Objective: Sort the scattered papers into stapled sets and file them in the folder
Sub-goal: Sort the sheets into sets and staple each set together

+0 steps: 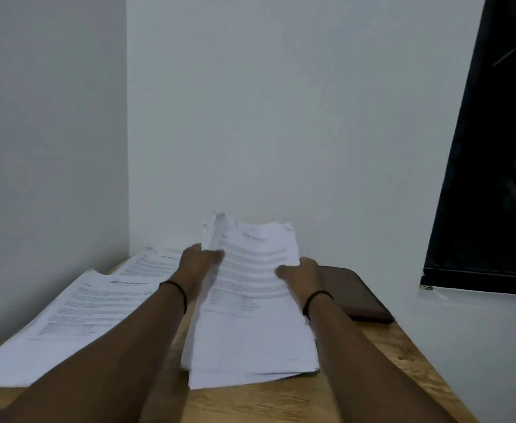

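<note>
White paper stack [250,315] runs lengthwise away from me; my left hand [197,267] and right hand [301,277] pinch its far side edges.

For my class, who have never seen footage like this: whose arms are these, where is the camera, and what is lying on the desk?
There is no machine here. One camera, worn on a person's head, looks down along their own two bare arms. The left hand and the right hand each grip a side of a stack of printed papers, whose far end is lifted and curls up. More printed sheets lie spread on the left of the wooden desk. A dark brown folder lies flat on the right, behind the right hand. No stapler is visible.
</note>
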